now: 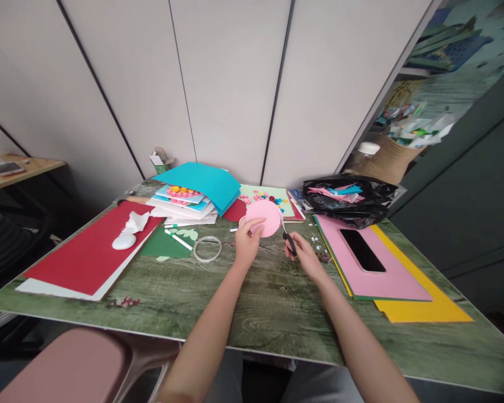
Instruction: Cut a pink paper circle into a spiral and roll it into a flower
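A round pink paper disc [269, 215] is pinched in my left hand [249, 239], its thumb lying across the lower left of the paper. My right hand [303, 252] grips black-handled scissors [289, 243], fingers wrapped round the handles. The scissor blades reach up to the right edge of the disc; whether they touch it I cannot tell. Behind the disc lie a dark red paper circle [235, 210] and a pale green sheet [294, 208] with small pink, yellow and blue pieces. A roll of tape [207, 249] rests left of my left hand.
Red sheets [88, 252] with a white oval object [124, 241] lie at left, beside green paper [155, 242]. Blue card [205, 178] tops a paper stack. On the right are a black bag [344, 210] of scraps, pink paper [390, 280], yellow paper [432, 305] and a phone [362, 250].
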Motion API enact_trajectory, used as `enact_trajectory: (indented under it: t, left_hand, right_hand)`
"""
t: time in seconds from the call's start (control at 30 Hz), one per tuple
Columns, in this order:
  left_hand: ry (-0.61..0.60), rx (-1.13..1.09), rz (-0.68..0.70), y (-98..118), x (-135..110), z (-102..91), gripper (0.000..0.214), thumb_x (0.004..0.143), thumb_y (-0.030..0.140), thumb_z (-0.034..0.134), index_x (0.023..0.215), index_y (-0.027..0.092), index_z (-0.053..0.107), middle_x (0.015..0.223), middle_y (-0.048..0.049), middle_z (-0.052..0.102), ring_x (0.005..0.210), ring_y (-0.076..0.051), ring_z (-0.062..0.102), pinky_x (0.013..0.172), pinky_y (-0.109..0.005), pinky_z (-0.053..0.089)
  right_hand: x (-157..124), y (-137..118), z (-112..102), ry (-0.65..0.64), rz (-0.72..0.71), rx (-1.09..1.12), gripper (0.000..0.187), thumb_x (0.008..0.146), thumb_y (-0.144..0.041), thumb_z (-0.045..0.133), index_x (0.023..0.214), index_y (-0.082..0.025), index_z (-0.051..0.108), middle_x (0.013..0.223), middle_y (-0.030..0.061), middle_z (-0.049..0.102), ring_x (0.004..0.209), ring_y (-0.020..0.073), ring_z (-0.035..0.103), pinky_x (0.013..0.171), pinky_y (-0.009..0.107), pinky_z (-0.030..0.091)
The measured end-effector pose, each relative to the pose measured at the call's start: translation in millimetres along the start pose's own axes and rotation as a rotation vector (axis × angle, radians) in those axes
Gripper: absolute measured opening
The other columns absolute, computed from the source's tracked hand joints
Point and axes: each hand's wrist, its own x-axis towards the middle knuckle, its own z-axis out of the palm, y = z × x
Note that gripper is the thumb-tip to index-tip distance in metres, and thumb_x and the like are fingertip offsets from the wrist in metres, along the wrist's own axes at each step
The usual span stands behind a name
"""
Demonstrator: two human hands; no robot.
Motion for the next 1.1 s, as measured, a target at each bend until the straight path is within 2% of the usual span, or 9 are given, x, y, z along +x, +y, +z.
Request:
enact_trajectory:
  t: [0.23, 0.53, 0.7, 0.9, 1.1]
  left_hand:
    - [0.01, -0.034, -0.004, 2.2, 0.7, 0.6, 0.018, 0.078, 0.022, 0.059, 0.093, 0.02, 0.07, 0.098, -0.0069, 0.064, 0.098, -0.02, 0.056, 0.087, -0.033, 0.043]
    - [0.064, -0.072, -0.058, 2.1, 0.7, -0.2, 0.017, 0.079, 0.025, 0.059, 0.089, 0.018, 0.071, 0.091, -0.0067, 0.064, 0.087, -0.017, 0.058, 0.075, -0.027, 0.045]
    - [0.082, -0.061, -0.05, 4.4, 0.6, -1.6, 0.025, 0.081, 0.026, 0.057, 0.102, 0.019, 0.067, 0.099, -0.0078, 0.064, 0.094, -0.018, 0.057, 0.081, -0.029, 0.045]
    - [0.115, -0.052, -0.056, 3.0, 0.4, 0.9, 0.041, 0.075, 0.024, 0.063, 0.115, 0.02, 0.06, 0.116, -0.0087, 0.059, 0.105, -0.021, 0.054, 0.088, -0.033, 0.044]
    - [0.105, -0.022, -0.06, 4.2, -1.1, 1.2, 0.047, 0.074, 0.019, 0.063, 0.12, 0.019, 0.055, 0.118, -0.0092, 0.057, 0.11, -0.022, 0.051, 0.092, -0.034, 0.042]
  right_hand:
    - [0.0, -0.9, -1.9, -0.009, -0.012, -0.003, 0.022, 0.085, -0.042, 0.047, 0.08, -0.021, 0.046, 0.057, -0.0045, 0.05, 0.049, 0.0099, 0.041, 0.045, 0.021, 0.032]
    - [-0.4, 0.4, -2.0, -0.021, -0.011, -0.013, 0.022, 0.086, -0.042, 0.046, 0.08, -0.022, 0.045, 0.056, -0.0052, 0.05, 0.047, 0.0094, 0.039, 0.045, 0.021, 0.031]
    - [-0.4, -1.3, -0.8, -0.024, -0.003, -0.023, 0.023, 0.086, -0.044, 0.046, 0.079, -0.022, 0.045, 0.056, -0.0053, 0.049, 0.046, 0.0097, 0.038, 0.044, 0.022, 0.03]
    - [-0.6, -3.7, 0.9, -0.027, 0.0, -0.035, 0.024, 0.085, -0.045, 0.048, 0.078, -0.021, 0.045, 0.055, -0.0054, 0.049, 0.045, 0.0093, 0.039, 0.044, 0.022, 0.03]
    - [-1.5, -5.5, 1.8, -0.039, 0.004, -0.032, 0.025, 0.085, -0.045, 0.047, 0.079, -0.021, 0.046, 0.056, -0.0049, 0.051, 0.045, 0.009, 0.039, 0.044, 0.022, 0.03]
